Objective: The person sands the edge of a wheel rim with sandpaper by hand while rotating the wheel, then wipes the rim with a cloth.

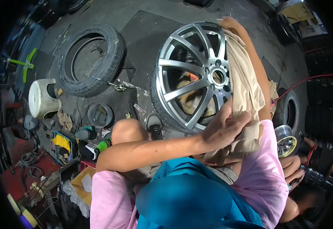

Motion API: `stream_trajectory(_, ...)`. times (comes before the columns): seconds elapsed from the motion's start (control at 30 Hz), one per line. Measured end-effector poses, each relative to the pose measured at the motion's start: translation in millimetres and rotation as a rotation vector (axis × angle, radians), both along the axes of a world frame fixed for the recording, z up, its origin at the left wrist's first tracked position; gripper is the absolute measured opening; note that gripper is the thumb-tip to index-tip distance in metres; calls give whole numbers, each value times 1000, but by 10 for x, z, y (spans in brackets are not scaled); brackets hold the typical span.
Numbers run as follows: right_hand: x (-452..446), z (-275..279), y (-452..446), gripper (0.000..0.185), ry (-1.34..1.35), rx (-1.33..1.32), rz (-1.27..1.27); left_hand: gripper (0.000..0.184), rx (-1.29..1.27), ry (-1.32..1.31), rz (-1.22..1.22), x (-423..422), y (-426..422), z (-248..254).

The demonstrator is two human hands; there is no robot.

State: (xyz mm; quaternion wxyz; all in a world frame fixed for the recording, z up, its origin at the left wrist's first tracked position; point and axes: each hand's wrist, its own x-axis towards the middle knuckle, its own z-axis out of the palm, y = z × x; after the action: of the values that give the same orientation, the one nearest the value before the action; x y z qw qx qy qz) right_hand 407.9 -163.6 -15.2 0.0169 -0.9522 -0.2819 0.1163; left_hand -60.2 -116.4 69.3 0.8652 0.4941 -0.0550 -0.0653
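Observation:
A silver multi-spoke alloy wheel rim (168,63) lies face up in front of me, on top of a tire whose tread shows at its left edge. A beige cloth (244,82) is draped over the rim's right side. Near my body, my left hand (226,129) is closed on the lower part of the cloth. At the rim's far right edge, my right hand (232,26) is closed on the cloth's upper end; its fingertips are partly hidden. The cloth stretches between both hands beside the center hub hole.
A loose tire (115,57) lies at the left, near a white plastic stool (40,98) and a grey round bowl (100,115). A green cross wrench (28,65) stands farther left. At right are a small rim (286,142), a red hose (313,78) and another person's hand (294,170).

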Motion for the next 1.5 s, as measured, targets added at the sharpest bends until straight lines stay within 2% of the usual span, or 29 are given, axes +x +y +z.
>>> stream_trajectory(0.03, -2, -46, 189, 39, 22, 47, 28, 41, -213, 117, 43, -39, 5, 72)
stream_trajectory(0.07, -164, 14, 511, 41, 57, 28, 27, 41, -213, 117, 43, -75, 65, 153)
stream_trajectory(0.1, -263, -13, 630, 42, -61, 19, 264, 35, -71, 194, -44, -126, 157, 239)
stream_trajectory(0.17, -762, 81, 1042, 43, -152, -22, 386, 24, 31, 240, 52, -293, 57, 200)
stream_trajectory(0.2, -1223, 203, 1294, 43, -124, -54, 270, 24, 27, 240, 56, -368, 45, 166)
stream_trajectory(0.27, -1856, 201, 1381, 41, -181, 158, 275, 22, -119, 81, -60, -513, 64, 143)
stream_trajectory(0.3, -2182, 315, 1415, 39, -118, 151, 293, 22, -82, 124, -183, -607, 148, 231)
stream_trajectory(0.4, -3147, 425, 1267, 27, 38, 285, 267, 25, -4, -100, -213, -824, 32, 156)
stream_trajectory(0.43, -3464, 456, 1127, 24, 64, 331, 315, 25, 303, -133, -196, -991, 0, 124)
stream_trajectory(0.47, -3770, 482, 973, 22, 88, 377, 365, 29, 131, 26, -461, -1038, 28, 151)
stream_trajectory(0.5, -4052, 449, 780, 23, -20, 379, 418, 32, 149, -83, -491, -1109, 3, 125)
stream_trajectory(0.57, -4517, 467, 315, 31, 33, 467, 424, 37, 162, -198, -514, -1273, -53, 19)
stream_trajectory(0.63, -4863, 618, -9, 30, 149, 313, 360, 41, 271, -289, -605, -1350, -55, -18)
stream_trajectory(0.73, -5093, 651, -176, 30, 155, 210, 324, 43, 386, -212, -793, -1295, 27, 190)
stream_trajectory(0.8, -5005, 590, -16, 30, 132, 260, 318, 38, 316, -308, -748, -1395, -192, -27)
stream_trajectory(0.87, -4749, 553, 293, 29, 26, 226, 386, 30, 299, -378, -547, -1453, -343, -149)
stream_trajectory(0.93, -4338, 336, 694, 31, -195, 382, 364, 22, 264, -488, -329, -1316, -380, -240)
stream_trajectory(0.97, -4032, 403, 902, 31, -98, 294, 325, 18, 244, -520, -233, -1214, -330, -231)
stream_trajectory(1.03, -3317, 272, 1239, 27, -26, 299, 222, 16, 153, -283, -190, -976, -23, 132)
stream_trajectory(1.07, -3121, 247, 1321, 26, -27, 322, 181, 16, -48, -94, -241, -898, 64, 207)
stream_trajectory(1.1, -3098, 269, 1348, 26, -27, 329, 175, 17, -136, -122, -231, -802, 98, 170)
stream_trajectory(1.13, -3068, 295, 1385, 26, -83, 278, 141, 15, -57, -213, -22, -773, 85, 178)
stream_trajectory(1.23, -3346, 371, 1282, 24, -26, 280, 166, 12, -24, -270, -108, -778, 146, 168)
stream_trajectory(1.27, -3613, 365, 1156, 22, -127, 286, 262, 14, 50, -272, -220, -846, 128, 152)
stream_trajectory(1.3, -3810, 314, 972, 21, -3, 392, 364, 18, 120, -268, -331, -933, 110, 131)
stream_trajectory(1.33, -4158, 382, 754, 21, -143, 431, 402, 18, 113, -266, -336, -1013, 107, 99)
stream_trajectory(1.37, -4372, 341, 528, 19, -111, 523, 435, 24, 407, -338, -581, -1095, 106, 61)
stream_trajectory(1.4, -4567, 426, 295, 16, -24, 459, 444, 30, 706, -406, -821, -1141, 116, 34)
stream_trajectory(1.5, -5087, 612, -352, 18, 75, 205, 420, 36, 707, -493, -1002, -1184, 144, 40)
